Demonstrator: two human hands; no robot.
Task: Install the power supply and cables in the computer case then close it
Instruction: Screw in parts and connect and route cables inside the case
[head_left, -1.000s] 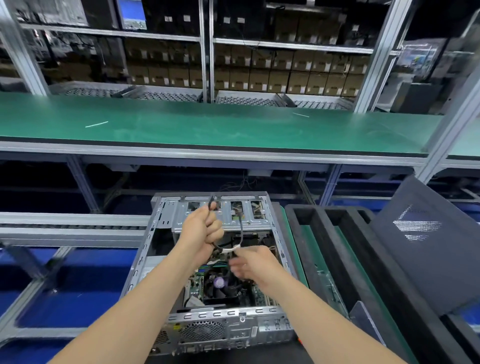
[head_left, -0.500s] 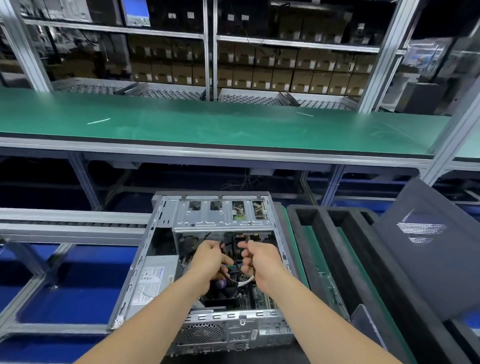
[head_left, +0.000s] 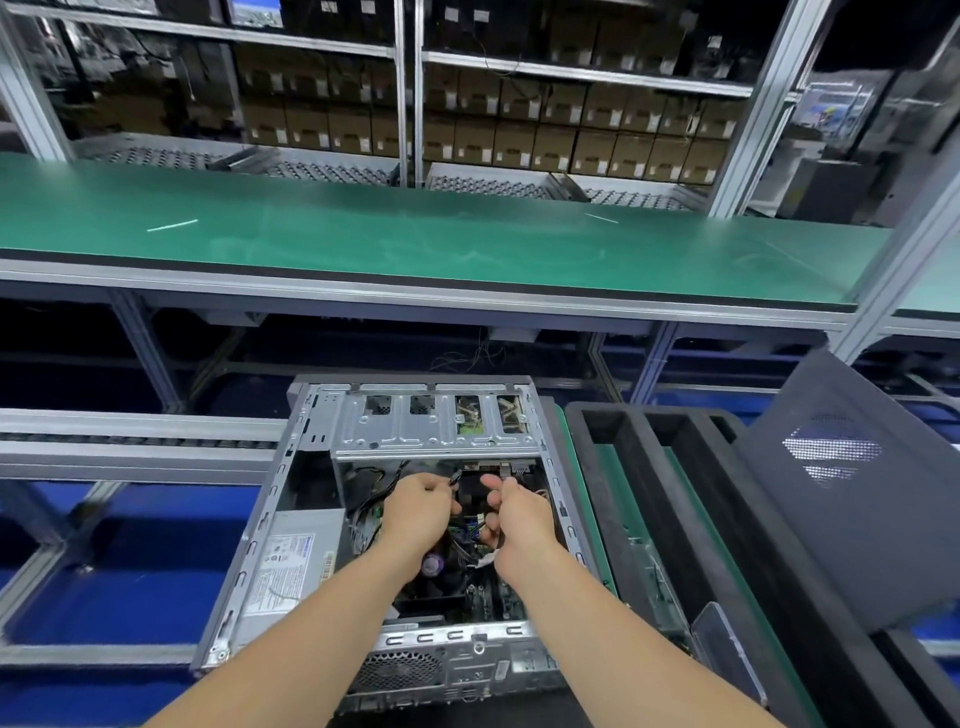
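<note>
An open grey computer case (head_left: 311, 415) lies flat in front of me. The power supply (head_left: 293, 564), silver with a white label, sits in its left side. Both my hands are inside the case above the CPU fan (head_left: 434, 564). My left hand (head_left: 418, 512) is closed on a thin black cable (head_left: 454, 478) whose plug sticks up past the fingers. My right hand (head_left: 511, 512) is closed too, and a white cable piece (head_left: 485, 561) hangs below its wrist. The metal drive cage (head_left: 431, 426) spans the far end of the case.
A black foam tray (head_left: 649, 519) stands right of the case, with a dark side panel (head_left: 852, 493) leaning on it. A long green bench (head_left: 415, 234) runs behind, shelves of cardboard boxes (head_left: 571, 140) beyond. A roller conveyor rail (head_left: 130, 436) lies to the left.
Both hands came down from above the drive cage into the case, bringing the cable with them. Since half a second ago they have shifted only slightly.
</note>
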